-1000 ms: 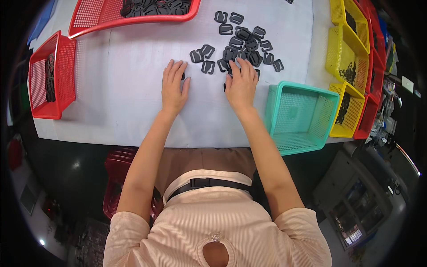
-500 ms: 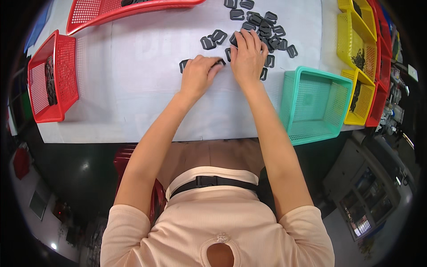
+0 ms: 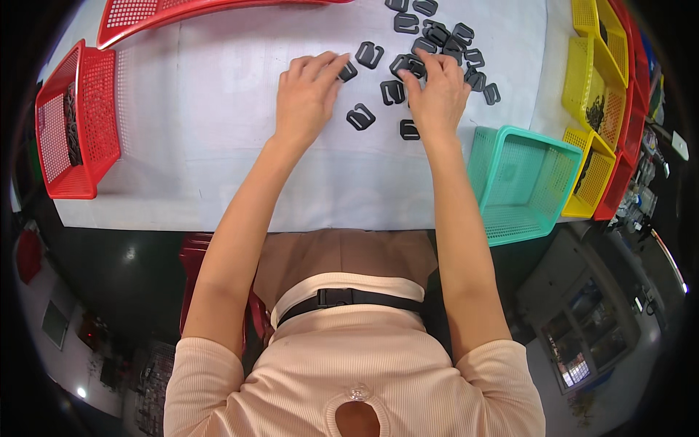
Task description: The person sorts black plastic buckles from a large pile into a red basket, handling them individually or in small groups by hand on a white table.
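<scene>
My left hand (image 3: 309,95) is over the table, its thumb and index finger closing on the edge of a black plastic buckle (image 3: 349,71). My right hand (image 3: 440,95) reaches over the loose buckles with thumb and index finger apart, several overlapping black buckles (image 3: 408,64) between and under them. Single buckles lie around: one (image 3: 370,54) between the hands and farther off, one (image 3: 392,92) left of my right wrist, one (image 3: 360,116) nearer to me. Another buckle (image 3: 410,130) sits beside my right wrist.
A red basket (image 3: 102,116) with dark pieces stands at the left, and a long red basket (image 3: 182,13) at the far edge. A turquoise basket (image 3: 488,197) is right of my forearm. Yellow baskets (image 3: 582,80) with dark contents and red ones (image 3: 632,109) line the right side.
My left hand has let go of a buckle, which now lies nearer to me, and has moved farther away to another one. My right hand has shifted right and its fingers have spread.
</scene>
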The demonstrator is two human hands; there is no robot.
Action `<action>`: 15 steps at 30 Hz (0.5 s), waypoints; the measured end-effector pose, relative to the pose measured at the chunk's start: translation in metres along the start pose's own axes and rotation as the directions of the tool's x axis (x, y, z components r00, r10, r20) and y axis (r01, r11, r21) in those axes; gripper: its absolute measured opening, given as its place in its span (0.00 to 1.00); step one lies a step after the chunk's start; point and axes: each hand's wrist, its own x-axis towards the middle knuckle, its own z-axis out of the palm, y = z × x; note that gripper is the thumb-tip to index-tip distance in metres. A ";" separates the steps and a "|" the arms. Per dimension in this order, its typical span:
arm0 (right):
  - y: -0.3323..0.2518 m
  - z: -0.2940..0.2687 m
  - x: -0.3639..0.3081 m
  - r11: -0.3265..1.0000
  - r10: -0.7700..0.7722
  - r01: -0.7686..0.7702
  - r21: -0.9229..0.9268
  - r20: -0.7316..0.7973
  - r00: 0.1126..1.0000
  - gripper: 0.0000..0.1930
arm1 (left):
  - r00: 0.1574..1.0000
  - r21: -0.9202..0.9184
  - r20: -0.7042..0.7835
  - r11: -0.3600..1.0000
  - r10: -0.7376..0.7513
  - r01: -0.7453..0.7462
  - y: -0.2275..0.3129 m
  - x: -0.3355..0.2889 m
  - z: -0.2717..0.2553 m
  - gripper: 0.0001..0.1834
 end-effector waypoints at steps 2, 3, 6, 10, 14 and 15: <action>0.001 0.000 -0.004 0.998 -0.003 0.006 -0.056 0.040 0.999 0.19 | 0.994 0.095 0.061 0.991 0.087 -0.092 0.010 0.009 0.001 0.15; 0.001 0.003 -0.008 0.997 -0.064 0.067 -0.040 0.071 0.995 0.19 | 0.994 0.099 0.076 0.992 0.077 -0.084 0.010 0.007 0.001 0.14; -0.003 0.011 -0.012 0.959 -0.273 0.260 0.110 0.125 0.954 0.19 | 0.994 0.087 0.103 0.995 0.045 -0.054 0.005 -0.009 -0.002 0.15; -0.006 0.021 0.021 0.979 -0.182 0.187 0.082 -0.071 0.981 0.21 | 0.994 0.020 0.100 0.999 -0.036 0.035 -0.003 -0.029 -0.017 0.14; -0.011 0.035 0.038 0.967 -0.226 0.231 -0.111 0.055 0.973 0.21 | 0.991 -0.050 0.039 0.990 -0.127 0.129 -0.006 -0.021 -0.022 0.15; -0.016 0.030 0.035 0.949 -0.296 0.309 -0.069 0.153 0.943 0.21 | 0.990 -0.063 0.020 0.988 -0.141 0.142 -0.009 -0.019 -0.022 0.15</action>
